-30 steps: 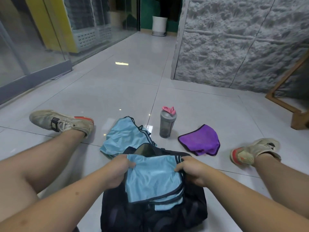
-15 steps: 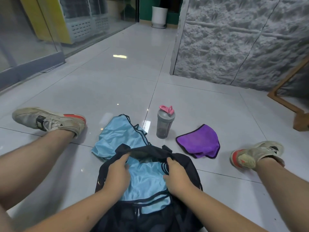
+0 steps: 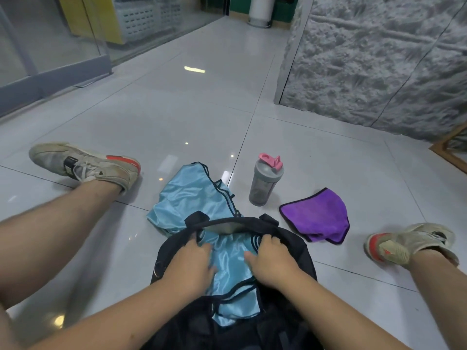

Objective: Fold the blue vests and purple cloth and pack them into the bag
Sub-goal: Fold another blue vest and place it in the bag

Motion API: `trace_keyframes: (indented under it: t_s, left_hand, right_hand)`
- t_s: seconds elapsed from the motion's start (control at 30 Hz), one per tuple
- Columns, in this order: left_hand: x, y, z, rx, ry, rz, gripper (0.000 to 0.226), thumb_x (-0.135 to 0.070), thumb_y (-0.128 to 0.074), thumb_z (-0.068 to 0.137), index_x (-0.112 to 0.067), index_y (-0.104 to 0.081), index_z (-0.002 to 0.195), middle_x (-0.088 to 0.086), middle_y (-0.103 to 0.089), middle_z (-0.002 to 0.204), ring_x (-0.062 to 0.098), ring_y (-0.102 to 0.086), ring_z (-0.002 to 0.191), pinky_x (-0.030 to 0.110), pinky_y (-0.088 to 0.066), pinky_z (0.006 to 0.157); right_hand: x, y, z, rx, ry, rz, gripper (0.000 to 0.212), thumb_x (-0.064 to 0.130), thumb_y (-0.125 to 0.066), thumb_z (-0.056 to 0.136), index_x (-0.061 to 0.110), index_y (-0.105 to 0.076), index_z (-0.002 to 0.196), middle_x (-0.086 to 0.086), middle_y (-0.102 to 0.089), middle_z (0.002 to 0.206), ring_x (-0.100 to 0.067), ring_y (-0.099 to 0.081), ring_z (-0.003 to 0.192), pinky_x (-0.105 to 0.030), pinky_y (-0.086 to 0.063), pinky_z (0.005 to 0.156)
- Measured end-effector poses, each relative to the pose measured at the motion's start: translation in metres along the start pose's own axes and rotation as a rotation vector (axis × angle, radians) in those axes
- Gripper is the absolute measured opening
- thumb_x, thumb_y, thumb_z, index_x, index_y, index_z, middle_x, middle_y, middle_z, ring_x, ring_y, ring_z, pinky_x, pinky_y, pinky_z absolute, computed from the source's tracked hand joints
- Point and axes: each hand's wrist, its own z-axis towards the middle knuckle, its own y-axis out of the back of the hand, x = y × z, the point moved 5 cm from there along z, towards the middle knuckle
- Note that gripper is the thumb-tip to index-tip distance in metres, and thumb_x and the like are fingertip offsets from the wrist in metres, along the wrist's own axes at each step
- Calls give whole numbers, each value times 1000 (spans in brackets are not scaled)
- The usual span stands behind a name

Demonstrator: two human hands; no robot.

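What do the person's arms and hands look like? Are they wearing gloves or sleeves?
No gloves or sleeves show. Both forearms are bare, and the left hand and right hand are bare too. No watch, ring or bracelet shows.

Both forearms are bare; no sleeve, watch or band is visible on either. The left hand (image 3: 190, 263) and right hand (image 3: 271, 258) carry no gloves and no visible rings. Both legs are bare from the knee region down to the ankle.

Footwear: a matched pair of low-top sneakers. The left sneaker (image 3: 86, 165) has a worn beige-grey upper, pale laces, a dark patch on its side panel and a red-orange heel section. The right sneaker (image 3: 410, 242) has the same worn beige upper and a red-orange heel section. Both sneakers show scuffing and grime.
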Motion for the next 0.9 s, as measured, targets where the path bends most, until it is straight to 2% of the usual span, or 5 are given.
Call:
trace_keyframes:
  t_s: [0.2,0.3,0.53,0.73,0.9]
  left_hand:
    - [-23,-18,-8,66,-115,302,90,-84,-39,88,-37,-18,161,22,18,168,40,6,158,55,-26,120]
    - [-17,-34,-4,146,-115,320,107,-93,-33,80,-37,2,165,15,34,166,34,26,156,56,-9,126]
    - [7,-30,0,249,73,159,134,-95,-57,61,-46,19,159,8,23,171,30,12,160,45,-29,124]
    - [-6,-16,-4,215,-39,299,140,-87,-71,58,-41,11,161,18,-1,169,40,-37,146,47,-48,109]
    - [-23,-28,-4,178,-157,415,136,-93,-58,65,-30,12,163,17,28,168,44,8,157,52,-29,120]
  right_hand:
    - [13,-10,-26,33,154,-366,123,67,-69,85,25,14,165,-14,12,172,-36,-7,158,-57,-23,122]
    - [-10,-22,-22,161,69,-361,108,63,-68,87,28,-3,166,-14,-13,171,-36,-28,152,-52,-32,118]
    - [-26,-31,-17,235,-34,-223,71,57,-74,86,20,-50,142,-3,-60,141,-30,-56,132,-45,-46,109]
    - [-14,-17,-17,232,-56,-347,103,40,-83,79,20,-21,159,-9,-49,148,-38,-49,137,-55,-42,112]
    - [13,-31,-18,134,109,-414,126,32,-83,84,21,13,165,-17,-6,168,-41,-22,151,-54,-29,120]
